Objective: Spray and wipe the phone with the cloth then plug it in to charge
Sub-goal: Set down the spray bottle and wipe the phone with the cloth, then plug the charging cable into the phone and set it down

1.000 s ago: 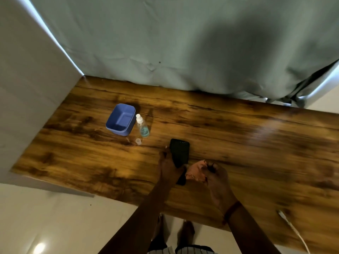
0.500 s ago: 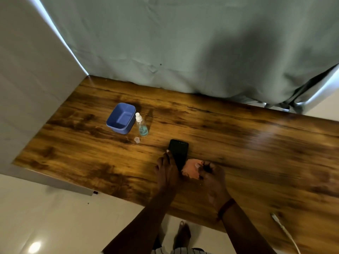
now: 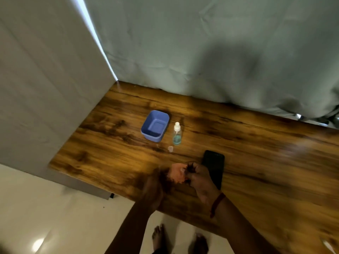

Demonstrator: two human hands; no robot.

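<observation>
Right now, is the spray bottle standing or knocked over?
Standing upright: the spray bottle rests on its base on the table, with its white nozzle pointing up, just right of the blue tub.

Black phone [image 3: 213,165], pink cloth [image 3: 177,174], blue tub [image 3: 152,137], dark-streaked brown table [image 3: 256,162].

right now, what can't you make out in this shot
Head view only:
- left hand: motion-blurred, so whether it grips the cloth cannot be told.
- phone: its near end is hidden behind the right hand, which holds the cloth.
- charging cable: cut off by the bottom right corner; only a blurred white tip shows.
- spray bottle: too small to read any label.
</observation>
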